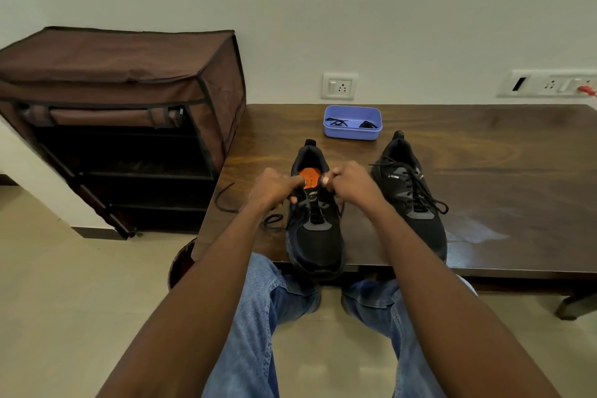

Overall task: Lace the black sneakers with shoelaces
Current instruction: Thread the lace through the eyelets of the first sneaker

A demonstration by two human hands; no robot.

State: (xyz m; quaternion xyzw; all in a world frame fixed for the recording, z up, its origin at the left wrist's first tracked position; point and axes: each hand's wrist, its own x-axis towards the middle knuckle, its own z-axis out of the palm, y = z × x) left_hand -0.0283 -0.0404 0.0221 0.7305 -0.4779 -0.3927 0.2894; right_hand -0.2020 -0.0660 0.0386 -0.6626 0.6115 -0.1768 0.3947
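1. Blue denim jeans, worn by the seated person, knees tucked under the table's front edge.
2. Dark brown wooden table, low and long, set against the wall.
3. Black mesh sneaker with an orange insole tag, toe overhanging the near edge, partly laced.
4. Left hand, fingers curled, pinching the black shoelace at the sneaker's left eyelets; its loose end trails off the table's left side.
5. Right hand, fingers curled at the right eyelets; whether it grips lace, I cannot tell.
6. Second black sneaker, fully laced, just right of the first.
7. Lilac plastic tray, behind both shoes, holding spare black laces.
8. Brown fabric shoe rack, left of the table.
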